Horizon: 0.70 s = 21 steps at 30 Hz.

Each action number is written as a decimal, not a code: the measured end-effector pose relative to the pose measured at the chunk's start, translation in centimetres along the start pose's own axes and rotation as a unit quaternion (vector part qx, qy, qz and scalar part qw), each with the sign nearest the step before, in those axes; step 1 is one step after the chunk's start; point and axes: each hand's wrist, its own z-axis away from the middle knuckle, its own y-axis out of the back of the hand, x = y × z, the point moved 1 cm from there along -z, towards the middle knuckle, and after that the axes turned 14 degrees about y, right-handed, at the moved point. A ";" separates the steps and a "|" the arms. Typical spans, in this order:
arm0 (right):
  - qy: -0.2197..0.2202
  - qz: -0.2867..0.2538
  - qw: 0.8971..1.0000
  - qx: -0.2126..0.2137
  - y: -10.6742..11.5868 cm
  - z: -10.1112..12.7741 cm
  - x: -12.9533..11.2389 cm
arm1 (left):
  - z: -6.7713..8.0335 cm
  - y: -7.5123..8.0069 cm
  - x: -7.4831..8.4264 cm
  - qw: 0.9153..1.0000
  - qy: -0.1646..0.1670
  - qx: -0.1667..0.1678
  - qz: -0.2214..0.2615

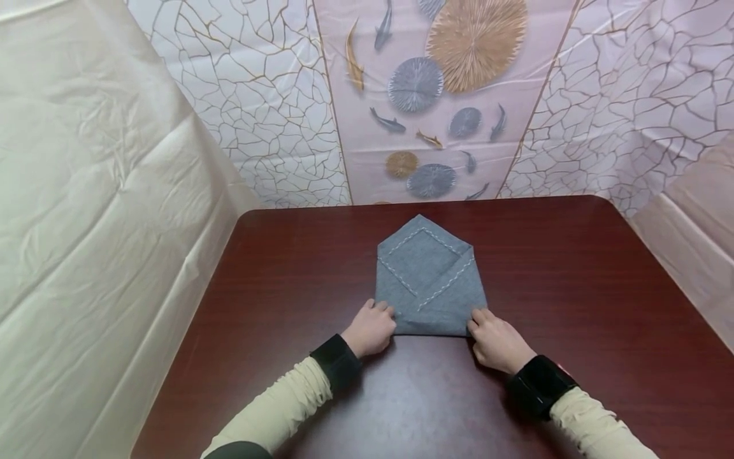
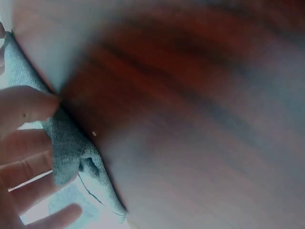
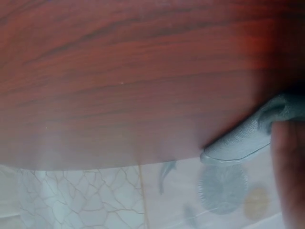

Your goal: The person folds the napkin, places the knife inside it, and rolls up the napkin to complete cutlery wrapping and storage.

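A grey cloth napkin (image 1: pixel 429 280) with pale stitched borders lay flat on the dark red-brown wooden table (image 1: pixel 573 287), folded like an envelope: both side corners crossed over the middle, a pointed tip aimed away, its straight near edge toward the person

From my feed, a dark red-brown wooden table (image 1: pixel 573 287) with rounded far corners fills the lower half of the frame. Behind it, top centre, hangs a glossy pink panel (image 1: pixel 436 95) printed with fish and round fan shapes, flanked by crackle-patterned sheets (image 1: pixel 258 95). Creased cream plastic sheeting (image 1: pixel 86 223) covers the left side.
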 end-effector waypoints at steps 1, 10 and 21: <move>0.005 0.009 1.000 0.003 0.0 0.0 -0.1 | 0.0 0.0 0.1 1.000 0.005 0.005 -0.007; 0.007 0.104 0.994 0.015 -0.6 -0.9 -0.4 | -0.8 -0.1 1.5 0.996 -0.015 0.043 -0.077; -0.074 -0.009 0.997 -0.015 0.2 -0.4 -0.1 | -0.7 -0.5 0.1 0.998 -0.041 0.048 -0.002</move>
